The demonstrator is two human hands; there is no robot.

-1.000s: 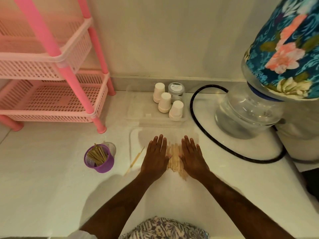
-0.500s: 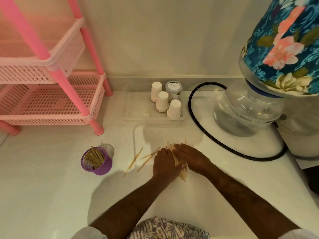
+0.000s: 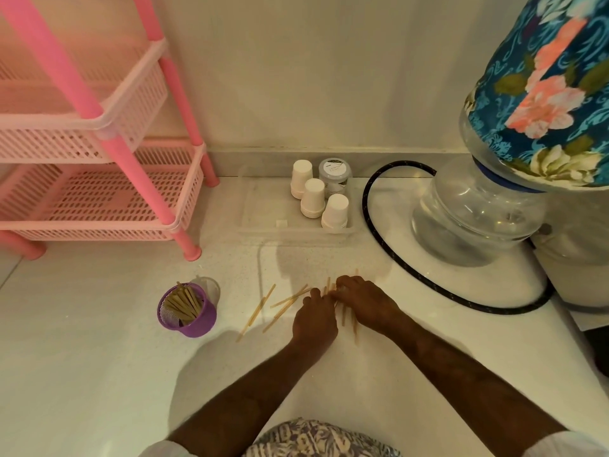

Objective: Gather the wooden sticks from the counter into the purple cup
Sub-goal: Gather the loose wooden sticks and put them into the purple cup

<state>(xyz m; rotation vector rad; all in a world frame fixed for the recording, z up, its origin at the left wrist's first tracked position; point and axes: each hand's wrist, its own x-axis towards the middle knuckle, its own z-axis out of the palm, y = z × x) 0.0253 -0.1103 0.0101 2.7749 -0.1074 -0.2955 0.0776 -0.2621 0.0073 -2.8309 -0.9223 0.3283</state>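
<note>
Sticks [image 3: 344, 313] are bunched on the worktop [image 3: 99, 374] between the two hands, with their ends showing beyond the fingers and below the palms. The left hand [image 3: 314, 319] and the right hand [image 3: 364, 305] are curled over this bunch and pressed together around it; whether the bunch is actually gripped or only raked together cannot be told. A few strays [image 3: 263, 311] are left loose just to the left of the hands, lying apart and at angles, between the hands and the cup [image 3: 188, 311].

The cup stands upright near the strays and is already partly filled: a sheaf of sticks leans inside it, so the task is judged to be roughly midway. The bunch under the hands and the strays are yet to be moved over.

Farther back, a clear tray [image 3: 263, 225] is seen holding three upturned white cups [image 3: 313, 197] and a small lidded jar [image 3: 335, 178]. The pink rack [image 3: 99, 133] at the left shows nothing in its baskets. A water bottle [image 3: 474, 209] is mounted neck-down at the right, ringed by a black hose [image 3: 372, 222].
</note>
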